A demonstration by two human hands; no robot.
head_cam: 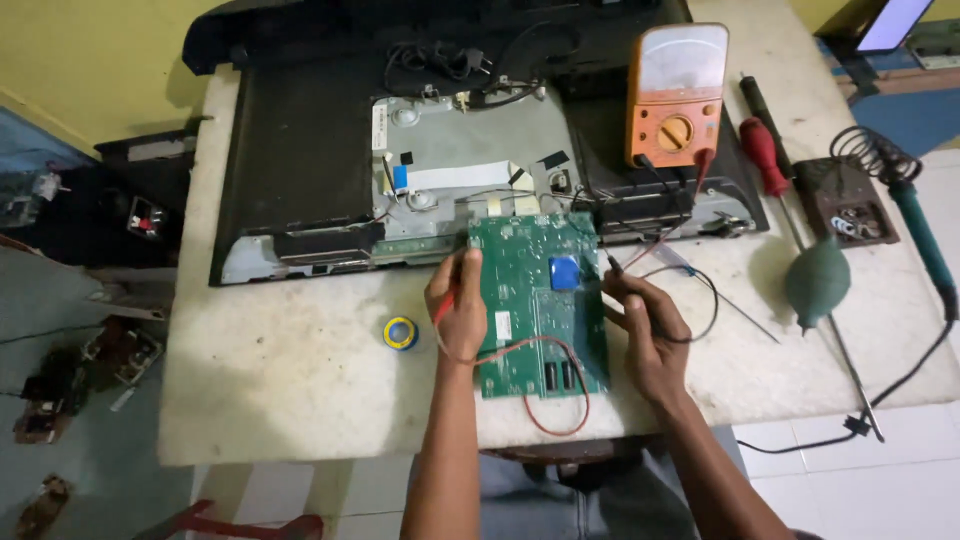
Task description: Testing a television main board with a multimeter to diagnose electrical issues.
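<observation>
A green rectangular circuit board (pixel 540 300) lies on the pale stone table (pixel 300 380). At the board's left edge, the left hand (pixel 458 305) pinches a red probe (pixel 446 303); at its right edge, the right hand (pixel 648 335) grips a black probe (pixel 612 264). Beyond the board stands an orange multimeter (pixel 678 95).

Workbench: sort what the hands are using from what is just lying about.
In use:
left hand with red probe
right hand with black probe
green circuit board
orange multimeter

Lying about:
red screwdriver
green blower bulb
soldering iron
solder reel
</observation>
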